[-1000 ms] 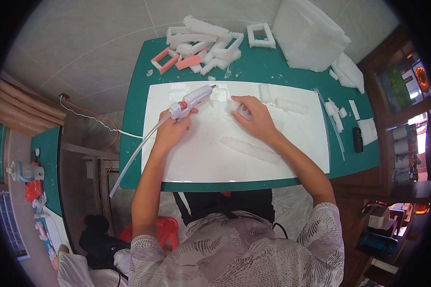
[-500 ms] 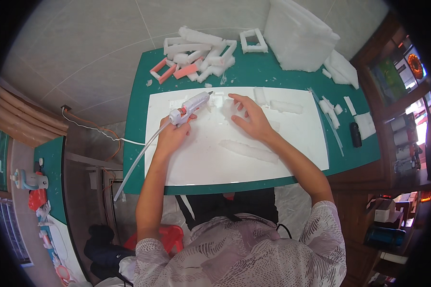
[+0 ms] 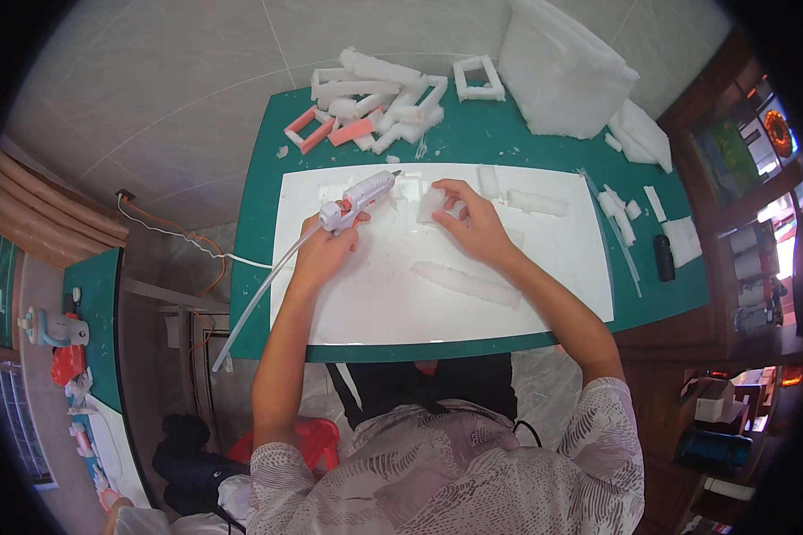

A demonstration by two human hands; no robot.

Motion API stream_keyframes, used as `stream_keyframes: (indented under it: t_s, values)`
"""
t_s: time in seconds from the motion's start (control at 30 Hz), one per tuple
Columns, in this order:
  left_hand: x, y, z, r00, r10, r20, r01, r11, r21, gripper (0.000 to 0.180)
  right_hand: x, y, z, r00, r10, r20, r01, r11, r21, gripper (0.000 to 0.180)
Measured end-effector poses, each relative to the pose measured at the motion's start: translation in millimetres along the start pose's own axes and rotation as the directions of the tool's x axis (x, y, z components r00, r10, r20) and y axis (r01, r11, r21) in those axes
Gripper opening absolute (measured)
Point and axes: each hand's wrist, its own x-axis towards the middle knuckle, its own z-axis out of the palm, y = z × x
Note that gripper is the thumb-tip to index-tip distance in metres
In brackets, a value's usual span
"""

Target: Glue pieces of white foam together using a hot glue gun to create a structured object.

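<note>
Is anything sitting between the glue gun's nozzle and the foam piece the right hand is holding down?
Nothing visible: between the glue gun nozzle in the left hand and the foam piece under the right hand lies only bare white board.

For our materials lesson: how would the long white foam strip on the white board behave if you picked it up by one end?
The foam strip is probably very light. Long and thin with ragged edges, it may bend or snap, so likely fragile. Lying flat on the board, it seems unlikely to roll.

foam piece (image 3: 433, 203): part-hidden by right hand (image 3: 475, 223) | glue-gun nozzle (image 3: 396, 173): too small
</note>
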Motion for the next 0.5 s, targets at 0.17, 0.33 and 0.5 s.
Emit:
stream_keyframes:
  t_s: [0.17,0.33,0.5]
  values:
    - [-0.8,4.6,2.3,1.000,0.014,-0.023,-0.015,0.999,-0.050,0.031,-1.4,-2.5,-1.9,0.998,-0.054,0.024,0.056,0.993,-0.100,0.040]
    - [-2.0,7.8,1.1,1.000,0.004,-0.004,-0.004,1.000,-0.018,0.032,-1.5,-5.3,-3.1,0.996,-0.077,0.041,0.082,0.988,-0.128,0.040]
    - [0.1,2.0,2.9,1.000,0.012,-0.011,-0.012,0.999,-0.039,0.032,-1.5,-3.3,-3.3,0.992,-0.116,0.039,0.121,0.983,-0.139,0.040]
